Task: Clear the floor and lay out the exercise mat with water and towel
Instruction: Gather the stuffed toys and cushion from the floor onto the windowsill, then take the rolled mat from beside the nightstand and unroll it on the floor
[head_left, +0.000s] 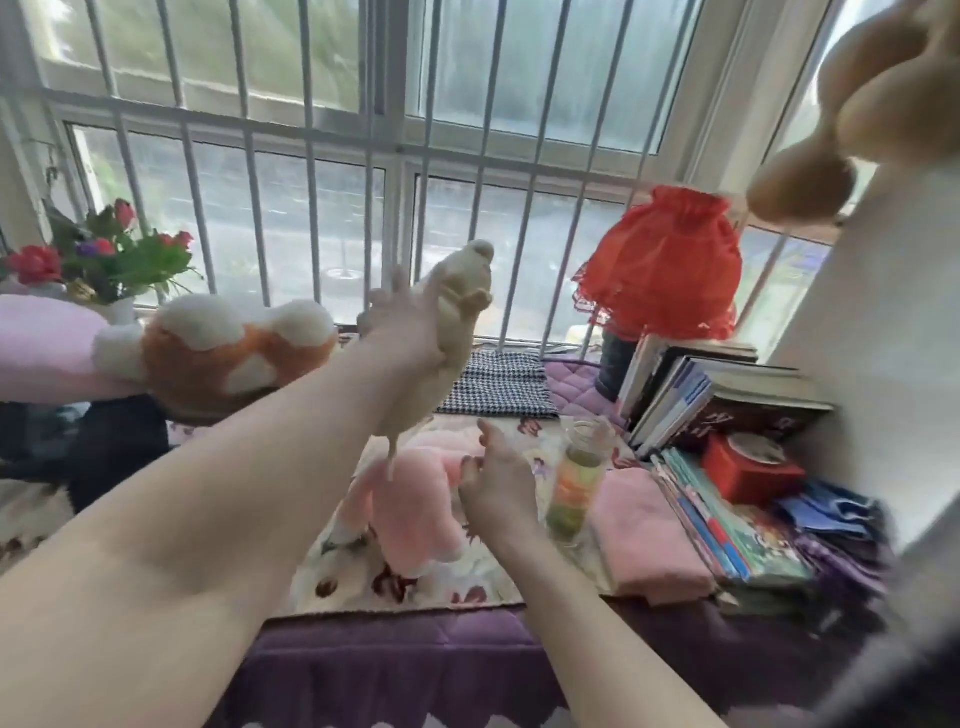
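My left hand (402, 325) is raised over the window seat and grips a cream plush toy (460, 306) around its body, head up towards the barred window. My right hand (496, 486) hovers lower with fingers spread and nothing in it, just above a pink plush toy (410, 512) lying on the floral cloth (358, 577). A clear water bottle (574, 480) with green and orange contents stands right of that hand. A folded pink towel (647, 535) lies beside the bottle. No exercise mat is in view.
An orange-and-white plush (223, 345) rests at the left on a pink cushion. Flowers (104, 254) stand in the far left corner. A red-shaded lamp (662, 265), stacked books (711, 395), a red box (748, 470) and more books (737, 530) crowd the right. A brown plush (872, 109) hangs top right.
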